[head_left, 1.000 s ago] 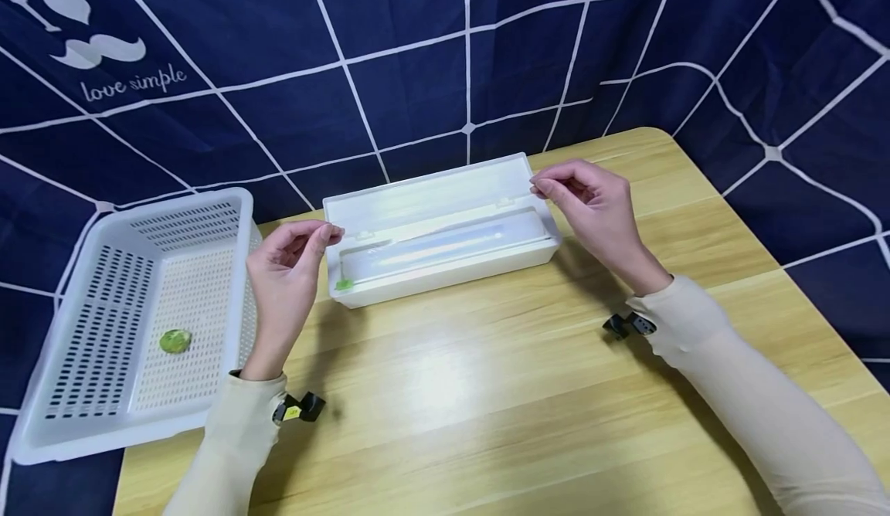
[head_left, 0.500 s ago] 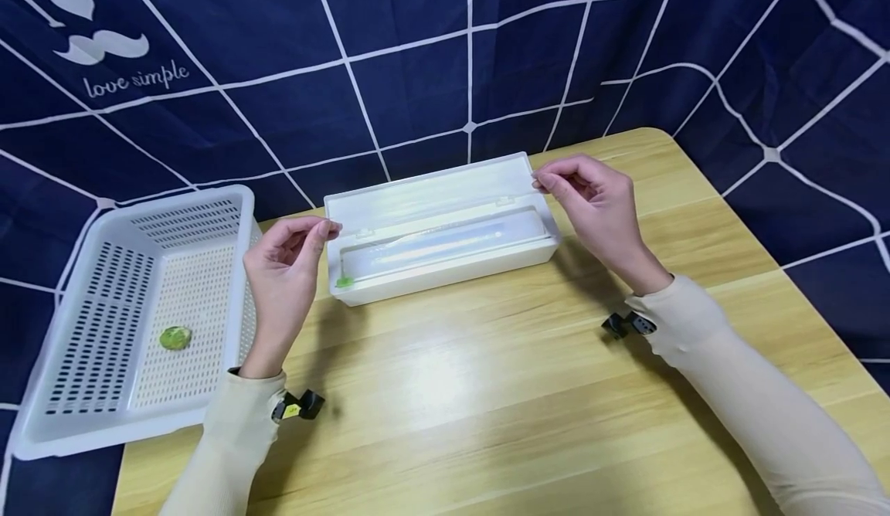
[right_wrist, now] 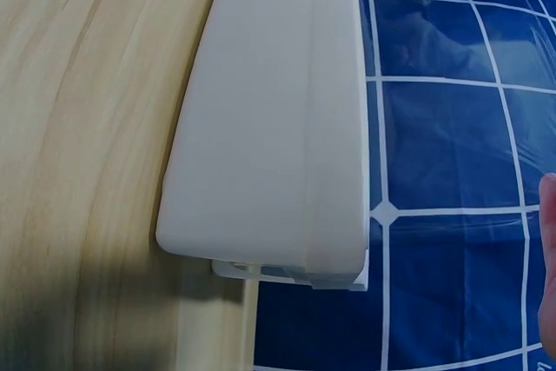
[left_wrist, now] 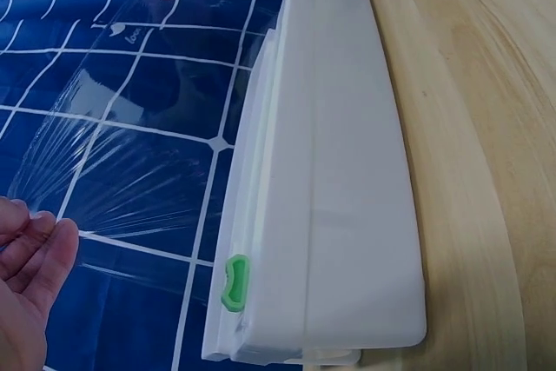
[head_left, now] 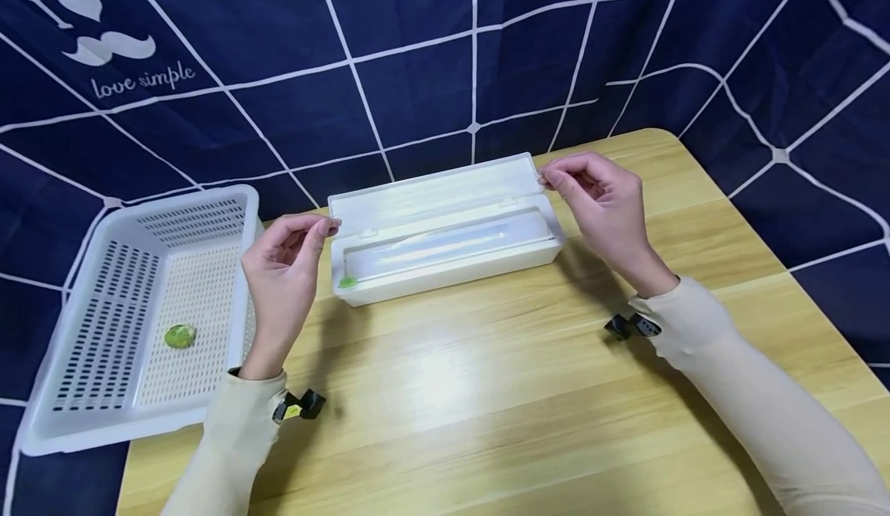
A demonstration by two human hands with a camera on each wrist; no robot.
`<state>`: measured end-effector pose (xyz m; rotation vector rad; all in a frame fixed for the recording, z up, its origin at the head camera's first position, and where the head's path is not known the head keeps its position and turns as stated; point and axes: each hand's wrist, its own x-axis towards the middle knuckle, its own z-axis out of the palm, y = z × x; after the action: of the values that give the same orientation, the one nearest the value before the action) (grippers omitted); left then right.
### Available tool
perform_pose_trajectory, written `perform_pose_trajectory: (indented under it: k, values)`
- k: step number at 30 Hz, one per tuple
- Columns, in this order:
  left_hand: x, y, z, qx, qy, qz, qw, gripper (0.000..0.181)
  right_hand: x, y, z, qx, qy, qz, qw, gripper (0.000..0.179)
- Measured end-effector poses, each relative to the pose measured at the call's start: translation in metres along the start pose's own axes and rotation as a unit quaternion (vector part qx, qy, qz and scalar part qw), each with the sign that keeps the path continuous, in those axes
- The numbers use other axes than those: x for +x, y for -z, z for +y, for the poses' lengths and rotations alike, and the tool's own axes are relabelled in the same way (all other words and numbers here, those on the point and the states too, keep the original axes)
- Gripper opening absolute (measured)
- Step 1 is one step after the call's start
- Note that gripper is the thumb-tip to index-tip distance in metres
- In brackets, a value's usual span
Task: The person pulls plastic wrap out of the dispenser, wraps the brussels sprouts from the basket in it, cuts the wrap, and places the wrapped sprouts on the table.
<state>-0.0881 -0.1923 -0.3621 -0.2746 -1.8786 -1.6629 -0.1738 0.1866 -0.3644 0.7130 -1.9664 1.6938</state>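
A white cling film dispenser (head_left: 452, 269) stands on the table with its lid (head_left: 438, 191) tipped back. Inside it lies a shiny roll of film (head_left: 452, 246), and a green slide cutter (head_left: 348, 281) sits at its left end. My left hand (head_left: 287, 269) pinches one corner of a clear sheet of cling film (left_wrist: 122, 180) between thumb and fingers. At the dispenser's right end, my right hand (head_left: 603, 203) pinches the opposite corner. The sheet stretches between both hands above the dispenser, with creases fanning from the left fingertips in the left wrist view.
To the left stands a white perforated basket (head_left: 239, 269) holding a small round green vegetable (head_left: 180, 336). A navy cloth with white lines (head_left: 417, 37) hangs behind the wooden table (head_left: 473, 408). Bare wood lies in front of the dispenser.
Both hands keep their pinch and rise very slightly. The head view shifts a little; the dispenser and basket stay in place.
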Motion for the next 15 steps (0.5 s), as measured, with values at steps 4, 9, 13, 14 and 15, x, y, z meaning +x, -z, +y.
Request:
perform_pose_trajectory:
  k: [4,9,13,14,15]
  values:
    - [0.0008,-0.0008,0.0019,-0.002,-0.002,0.002,1.0,0.018,0.0004,0.0005,-0.0031,0.012,0.007,0.003,0.9999,0.007]
    - [0.0002,-0.0005,0.004,0.001,-0.004,0.0,1.0,0.016,0.0002,0.0007,-0.0046,0.02,0.009,0.008,0.9997,0.006]
    - [0.0003,-0.0003,0.0048,-0.001,-0.013,-0.001,0.9999,0.012,0.0006,-0.0001,-0.0059,0.026,0.006,0.013,0.9996,0.006]
    - [0.0002,-0.0003,0.0051,-0.002,-0.014,-0.001,0.9999,0.01,0.0005,-0.0001,-0.0063,0.027,0.005,0.014,0.9995,0.006]
    - [0.0002,-0.0005,0.0054,-0.005,-0.015,-0.001,0.9999,0.009,0.0005,0.0,-0.0067,0.028,0.005,0.015,0.9995,0.006]
